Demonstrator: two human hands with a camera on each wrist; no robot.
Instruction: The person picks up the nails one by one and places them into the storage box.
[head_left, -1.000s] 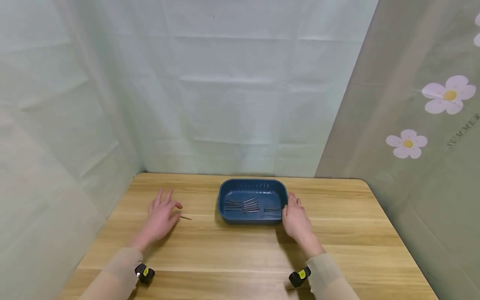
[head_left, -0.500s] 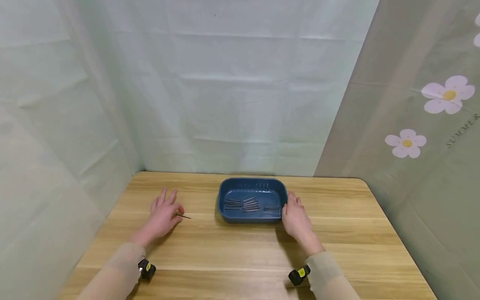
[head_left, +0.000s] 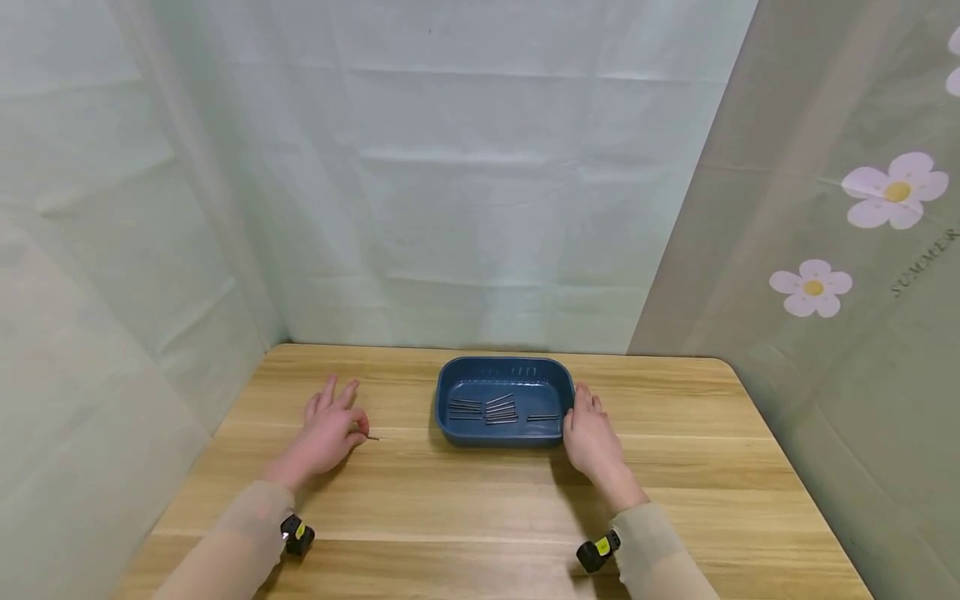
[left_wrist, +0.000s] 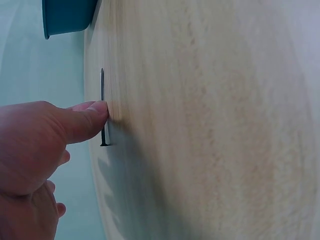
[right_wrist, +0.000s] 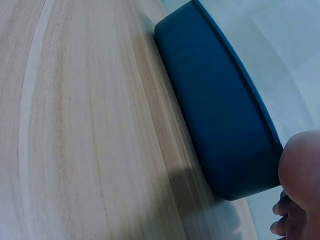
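Between thumb and index finger, my left hand pinches a nail. The nail's flat head sticks out on one side of the fingertips and its point on the other, close over the wooden table. The other left fingers are spread. My right hand rests against the right end of a blue rectangular tray, its fingers along the side and its thumb by the near corner. Inside the tray, several nails lie in three loose groups.
Pale curtains hang behind the table and on both sides. Black wrist cameras are worn at both sleeves. The tray stands near the table's back edge, to the right of the left hand.
A second ago the nail was on the table beside the left fingertips; now thumb and index finger pinch it, and the left hand has shifted slightly right. The right hand and tray stay put.
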